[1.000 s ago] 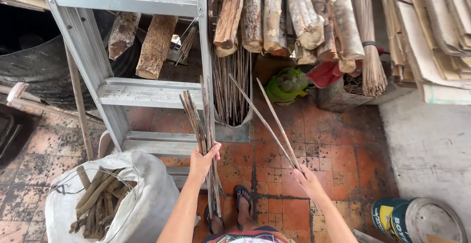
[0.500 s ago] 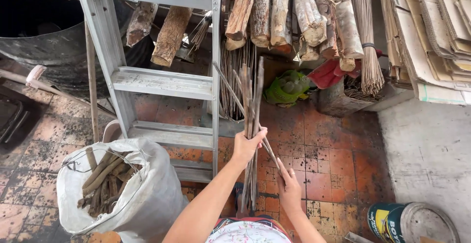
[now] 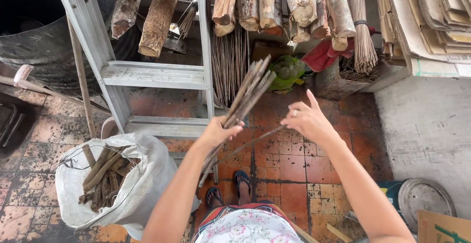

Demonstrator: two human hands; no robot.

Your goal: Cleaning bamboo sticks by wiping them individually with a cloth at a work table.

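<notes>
My left hand [image 3: 216, 132] grips a bundle of thin brown sticks [image 3: 249, 92] near its middle; the bundle slants up to the right, its lower ends hanging toward my feet. My right hand [image 3: 309, 119] is just right of the bundle, fingers spread, with one thin stick [image 3: 248, 146] running from under its palm down to the left. Whether the hand pinches that stick is unclear. A white sack [image 3: 147, 174] with short pieces of wood [image 3: 103, 176] inside stands at the lower left, beside my left forearm.
A grey metal stepladder [image 3: 152, 76] stands ahead left. Logs [image 3: 260, 2] and a twig broom [image 3: 360, 27] lean above. Stacked cardboard [image 3: 431, 17] sits on a white ledge [image 3: 431, 125] at right. A dark drum [image 3: 44, 46], a green bag [image 3: 287, 71], a round metal lid [image 3: 424, 199].
The sticks were split between both hands a second ago; now my left hand holds them as one tilted bundle, and my right hand has opened and drawn away to the right.
</notes>
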